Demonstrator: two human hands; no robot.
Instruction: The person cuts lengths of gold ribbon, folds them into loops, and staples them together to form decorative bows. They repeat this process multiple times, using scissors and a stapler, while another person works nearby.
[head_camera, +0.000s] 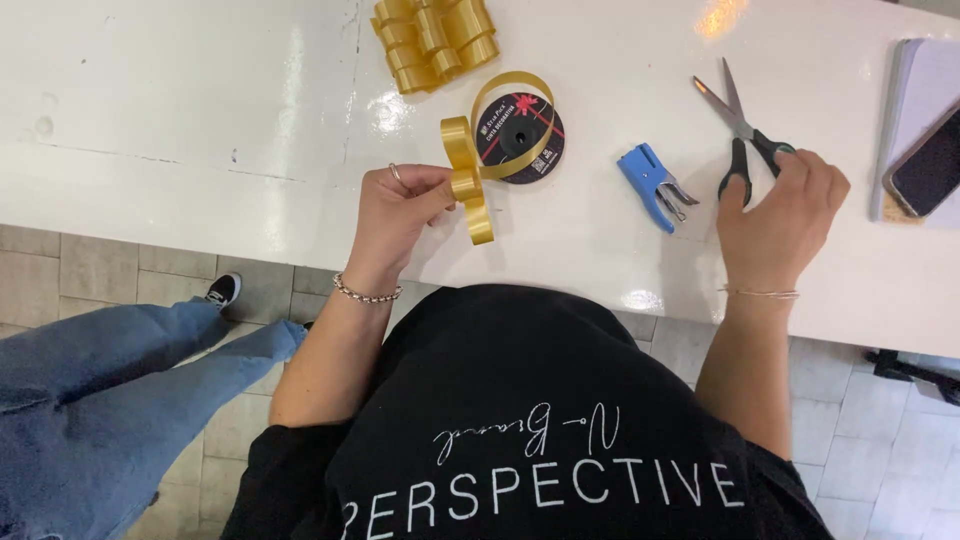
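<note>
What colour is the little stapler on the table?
Blue, with a silver metal front. The stapler shows best in the head view, between the ribbon spool and scissors.

Stapler (648, 180) between spool (520, 135) and scissors (745, 135)

Craft workspace — white worktable (200, 120), tiled floor (880, 450).

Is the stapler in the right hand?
No, the right hand touches the scissors; the blue stapler lies alone on the table.
</note>
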